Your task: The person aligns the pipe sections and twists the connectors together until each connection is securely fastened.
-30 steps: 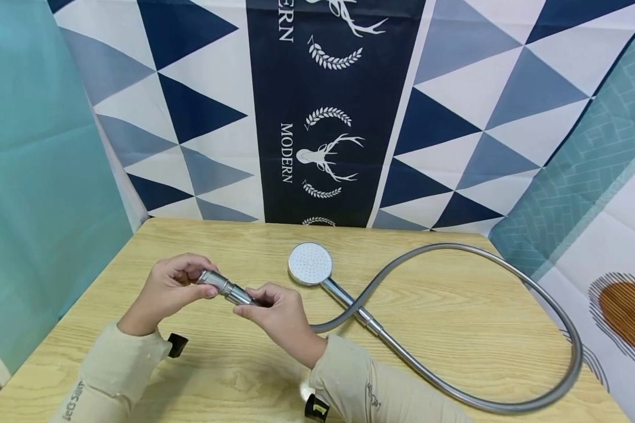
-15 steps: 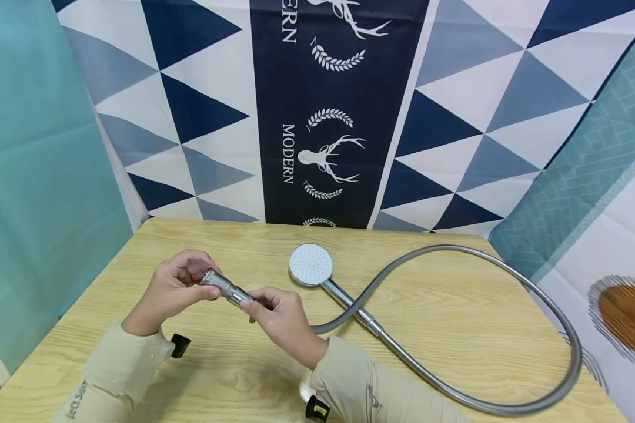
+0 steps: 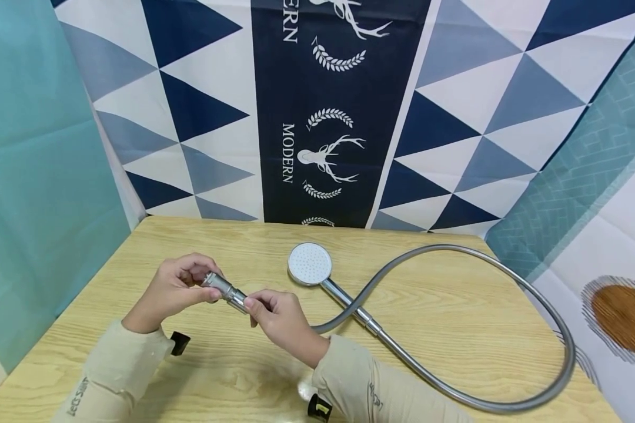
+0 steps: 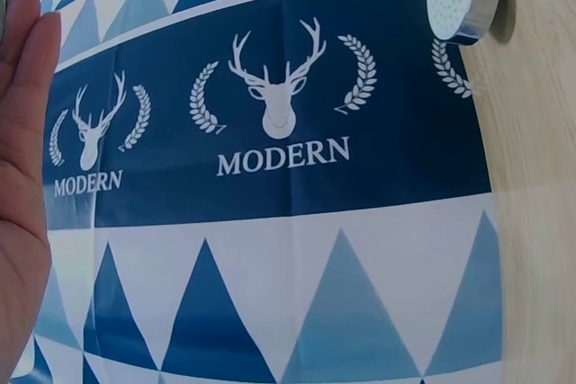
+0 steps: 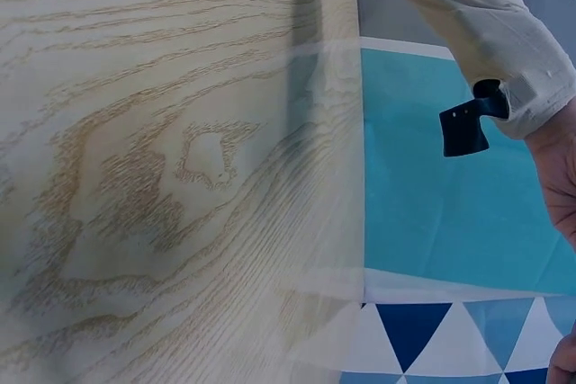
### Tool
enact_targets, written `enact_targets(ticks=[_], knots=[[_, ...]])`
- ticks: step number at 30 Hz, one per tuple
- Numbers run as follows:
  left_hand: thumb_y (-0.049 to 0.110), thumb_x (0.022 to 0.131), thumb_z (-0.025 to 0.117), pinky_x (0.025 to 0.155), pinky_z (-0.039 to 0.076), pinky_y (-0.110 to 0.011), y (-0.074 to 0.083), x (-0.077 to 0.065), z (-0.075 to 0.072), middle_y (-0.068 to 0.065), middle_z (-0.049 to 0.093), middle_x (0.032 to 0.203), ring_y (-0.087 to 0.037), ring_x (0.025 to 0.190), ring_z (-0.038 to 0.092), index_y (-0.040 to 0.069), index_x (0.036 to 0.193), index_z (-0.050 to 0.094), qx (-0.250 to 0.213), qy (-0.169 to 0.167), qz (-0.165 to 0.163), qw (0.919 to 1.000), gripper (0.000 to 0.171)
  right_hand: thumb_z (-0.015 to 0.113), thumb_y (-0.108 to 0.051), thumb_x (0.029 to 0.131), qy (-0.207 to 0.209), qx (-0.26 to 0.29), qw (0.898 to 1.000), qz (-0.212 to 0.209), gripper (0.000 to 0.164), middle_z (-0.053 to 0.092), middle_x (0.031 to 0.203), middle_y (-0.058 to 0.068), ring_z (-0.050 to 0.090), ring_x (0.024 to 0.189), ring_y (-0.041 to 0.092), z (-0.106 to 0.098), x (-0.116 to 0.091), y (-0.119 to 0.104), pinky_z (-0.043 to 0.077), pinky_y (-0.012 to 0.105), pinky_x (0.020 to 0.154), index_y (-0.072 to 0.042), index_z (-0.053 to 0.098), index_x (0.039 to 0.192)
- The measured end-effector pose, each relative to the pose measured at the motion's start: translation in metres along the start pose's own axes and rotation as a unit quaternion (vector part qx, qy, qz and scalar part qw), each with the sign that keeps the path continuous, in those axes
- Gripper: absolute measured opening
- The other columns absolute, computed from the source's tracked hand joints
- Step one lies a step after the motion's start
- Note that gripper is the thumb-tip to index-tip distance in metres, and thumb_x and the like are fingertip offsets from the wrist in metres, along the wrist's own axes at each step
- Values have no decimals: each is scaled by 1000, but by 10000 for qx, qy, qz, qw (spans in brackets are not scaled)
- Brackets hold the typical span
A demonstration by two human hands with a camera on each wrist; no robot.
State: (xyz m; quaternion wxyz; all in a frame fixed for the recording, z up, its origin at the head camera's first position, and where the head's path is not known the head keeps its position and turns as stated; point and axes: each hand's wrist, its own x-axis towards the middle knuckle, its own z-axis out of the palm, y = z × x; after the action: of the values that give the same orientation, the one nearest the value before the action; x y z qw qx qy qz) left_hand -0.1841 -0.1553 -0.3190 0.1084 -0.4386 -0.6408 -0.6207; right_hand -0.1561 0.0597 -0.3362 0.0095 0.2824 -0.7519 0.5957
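Right thumb has come up onto the near face of the connector [image 3: 237, 299] since the first head frame, where it sat along the lower edge; shower head [image 3: 310, 263] hasn't moved. Metal fitting [image 3: 219, 284] is lower left of center, in line with the connector; can't tell if they're threaded.

Risks, my read: unequal tilt between hands could cock the joint; smooth metal could slip in a fingertip hold; drag from the looped hose [image 3: 444, 247], at right of frame, could twist the connector.

Pose: left hand [image 3: 176, 289] comes up from lower left, pinching the fitting, thumb pointing right along its near side. Right hand [image 3: 280, 317] comes from lower right, pinching the connector between thumb and curled fingers.
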Motion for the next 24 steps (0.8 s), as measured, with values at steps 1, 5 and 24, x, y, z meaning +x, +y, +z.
enact_targets(ticks=[1, 5, 24], knots=[[-2, 82, 73, 56, 51, -19, 0, -1, 0, 2, 70, 88, -4, 70, 64, 5, 100, 64, 21, -27, -33, 10000, 22, 57, -6, 96, -27, -1, 10000, 39, 20, 60, 65, 20, 38, 49, 0, 0, 0, 0, 30, 18, 45, 12, 66, 91], [6, 82, 75, 55, 50, -19, -1, -1, -1, -1, 70, 85, -4, 70, 64, 4, 97, 64, 90, -55, 13, 9999, 19, 57, -7, 97, -17, 145, 9998, 132, 20, 58, 66, 20, 39, 50, 0, 1, -1, -1, 30, 18, 46, 11, 65, 94], [7, 83, 73, 57, 51, -18, -1, 0, 1, 1, 70, 88, -3, 72, 64, 4, 102, 65, -70, -74, 291, 9995, 21, 74, 3, 81, 176, 382, 9986, 321, 18, 66, 85, 17, 55, 65, 1, 1, -2, -2, 45, 16, 58, 8, 61, 93]])
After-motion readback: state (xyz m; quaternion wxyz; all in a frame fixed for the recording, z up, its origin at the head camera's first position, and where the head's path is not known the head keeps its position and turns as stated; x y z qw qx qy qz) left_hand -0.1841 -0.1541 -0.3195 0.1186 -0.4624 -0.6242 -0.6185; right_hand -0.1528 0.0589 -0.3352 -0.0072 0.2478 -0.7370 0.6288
